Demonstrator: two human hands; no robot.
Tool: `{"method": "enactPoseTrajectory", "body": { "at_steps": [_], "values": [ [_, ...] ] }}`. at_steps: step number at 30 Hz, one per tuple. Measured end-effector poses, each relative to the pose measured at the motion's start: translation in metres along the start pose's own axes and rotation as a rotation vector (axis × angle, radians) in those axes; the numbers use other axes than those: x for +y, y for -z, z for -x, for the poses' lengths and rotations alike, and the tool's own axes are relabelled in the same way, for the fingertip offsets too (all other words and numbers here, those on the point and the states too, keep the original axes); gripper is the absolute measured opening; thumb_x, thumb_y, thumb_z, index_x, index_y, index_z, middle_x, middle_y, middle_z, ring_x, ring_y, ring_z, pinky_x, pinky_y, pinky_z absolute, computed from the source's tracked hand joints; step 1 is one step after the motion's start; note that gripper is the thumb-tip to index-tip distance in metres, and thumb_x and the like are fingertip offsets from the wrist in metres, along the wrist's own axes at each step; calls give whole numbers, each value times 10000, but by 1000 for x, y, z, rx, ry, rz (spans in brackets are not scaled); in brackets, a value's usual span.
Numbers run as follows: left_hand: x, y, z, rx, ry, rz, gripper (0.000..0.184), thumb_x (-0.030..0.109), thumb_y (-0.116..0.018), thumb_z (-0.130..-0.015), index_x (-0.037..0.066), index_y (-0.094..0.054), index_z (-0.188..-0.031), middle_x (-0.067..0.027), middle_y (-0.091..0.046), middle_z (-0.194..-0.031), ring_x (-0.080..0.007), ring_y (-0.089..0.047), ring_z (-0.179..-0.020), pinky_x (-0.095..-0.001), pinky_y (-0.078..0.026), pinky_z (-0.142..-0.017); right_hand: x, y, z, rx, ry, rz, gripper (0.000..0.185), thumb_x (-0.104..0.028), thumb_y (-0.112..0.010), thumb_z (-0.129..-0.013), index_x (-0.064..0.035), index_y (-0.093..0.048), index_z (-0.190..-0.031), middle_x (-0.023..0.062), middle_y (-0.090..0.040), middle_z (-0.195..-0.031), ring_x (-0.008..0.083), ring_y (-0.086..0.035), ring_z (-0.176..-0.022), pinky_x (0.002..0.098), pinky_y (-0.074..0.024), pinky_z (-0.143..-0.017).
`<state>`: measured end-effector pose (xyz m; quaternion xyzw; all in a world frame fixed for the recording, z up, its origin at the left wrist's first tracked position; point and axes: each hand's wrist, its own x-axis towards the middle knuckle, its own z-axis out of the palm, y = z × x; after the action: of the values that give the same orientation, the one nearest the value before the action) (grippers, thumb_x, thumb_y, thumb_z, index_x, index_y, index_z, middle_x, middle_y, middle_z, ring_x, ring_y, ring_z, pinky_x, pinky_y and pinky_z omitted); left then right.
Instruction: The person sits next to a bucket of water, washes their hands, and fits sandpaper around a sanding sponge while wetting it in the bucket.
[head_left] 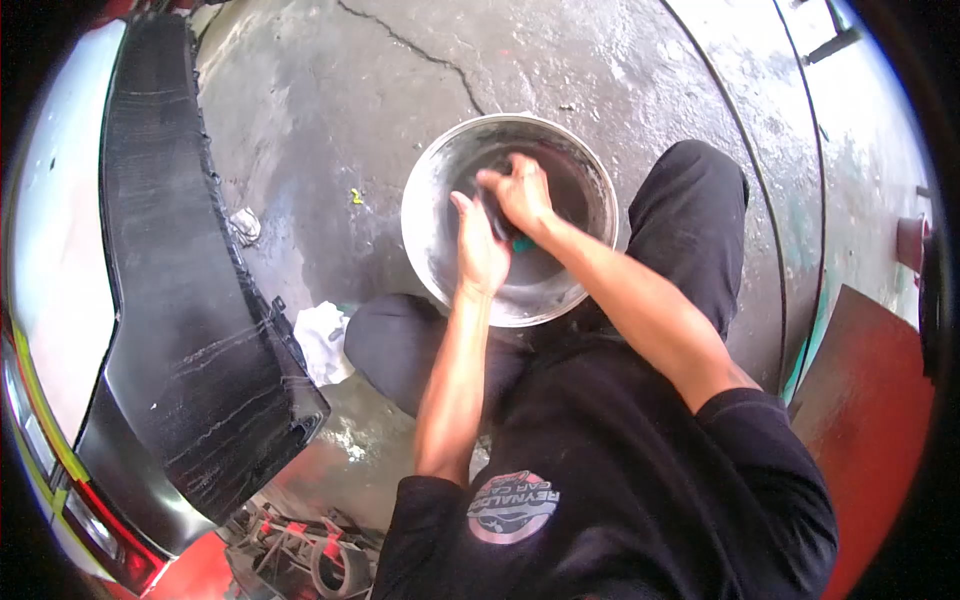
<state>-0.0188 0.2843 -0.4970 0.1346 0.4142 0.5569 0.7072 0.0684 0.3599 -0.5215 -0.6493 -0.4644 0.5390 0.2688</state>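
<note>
Black shirt point(640, 450) nearest camera; basin point(425, 225) beyond, between knees point(695, 200), presumably for steadiness. Left hand point(482, 253), right hand point(526, 200) over basin, likely containing spills; blurred, grip cannot be told. Teal item point(521, 243) inside basin.

Cracked grey floor point(310, 110), metal basin point(428, 240), white cloth point(320, 340), crumpled rag point(243, 226), small yellow scrap point(356, 196)

right hand point(524, 200) blurred, shirt point(625, 455) cut off below
</note>
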Motion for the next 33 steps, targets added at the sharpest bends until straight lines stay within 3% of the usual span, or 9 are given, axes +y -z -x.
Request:
{"method": "enactPoseTrajectory", "body": {
  "at_steps": [5, 7, 10, 16, 21, 24, 28, 32, 33],
  "values": [
    [3, 7, 1, -56, -26, -49, 917, 720, -252, -1021, 3, -249, -1593, -144, -289, -1648, -276, -240, -1527, -436, -178, -1250, 42, -21, -56, 117, 83, -141, 469, -219, -789, -825, 24, -674, -1209, 229, -728, -1143, 316, -692, -1077, 383, -501, -971],
    [9, 13, 2, 30, 5, -25, 922, 727, -252, -1018, 2, -261, -1587, -158, -311, -1634, -281, -253, -1521, -434, -179, -1249, 17, 5, -30, 43, -100, -409, 374, -162, -789, -842, 22, -694, -1152, 156, -748, -1056, 236, -696, -965, 353, -532, -890],
    [17, 1, 3, 134, -34, -76, 903, 732, -238, -1018, 8, -320, -1553, -169, -383, -1582, -277, -336, -1481, -439, -223, -1241, 8, 0, 18, -178, 148, -329, 274, -143, -799, -851, 13, -725, -1064, 74, -756, -930, 124, -674, -861, 293, -540, -784],
    [-5, 6, 7, 11, -79, -114, 845, 657, -272, -1050, 8, -227, -1589, -145, -345, -1606, -263, -292, -1504, -427, -219, -1254, -6, -14, -5, 38, 121, -59, 446, -269, -794, -815, 60, -711, -1105, 287, -726, -1024, 371, -726, -994, 429, -547, -867],
    [-4, 18, 6, -74, -95, -267, 999, 774, -162, -984, 6, -147, -1622, -173, -186, -1686, -311, -165, -1557, -468, -86, -1268, 23, -9, -45, 138, 180, -155, 364, -176, -779, -852, 41, -709, -1135, 161, -771, -1011, 227, -723, -918, 353, -542, -855],
    [13, 13, 9, 30, -92, -305, 1022, 792, -147, -970, 7, -145, -1624, -179, -126, -1703, -325, -94, -1575, -476, -58, -1268, 11, 24, -10, -84, 80, -448, 251, -154, -787, -862, 17, -726, -1037, 80, -751, -939, 114, -671, -835, 301, -543, -753],
    [2, -1, 16, 49, -22, -125, 999, 763, -204, -991, -5, -114, -1623, -169, -128, -1701, -286, -110, -1573, -447, -94, -1269, 7, 5, 28, -124, 289, -206, 359, -203, -820, -812, 54, -702, -1034, 157, -730, -902, 169, -679, -854, 344, -539, -788],
    [-11, 12, 20, -130, -117, -398, 983, 712, -267, -1020, -29, -19, -1618, -158, -119, -1699, -272, -127, -1566, -410, -119, -1266, 12, -6, -14, -12, 182, -199, 436, -253, -801, -823, 51, -699, -1119, 286, -726, -1038, 368, -725, -1006, 444, -545, -870],
    [-7, 13, 25, -97, -104, -510, 987, 702, -321, -1013, -40, -66, -1612, -176, -103, -1701, -286, -101, -1572, -414, -104, -1266, 4, 4, -19, -139, 90, -263, 401, -217, -795, -837, 52, -702, -1120, 262, -738, -1040, 331, -732, -1002, 427, -544, -876]
  ]
}}
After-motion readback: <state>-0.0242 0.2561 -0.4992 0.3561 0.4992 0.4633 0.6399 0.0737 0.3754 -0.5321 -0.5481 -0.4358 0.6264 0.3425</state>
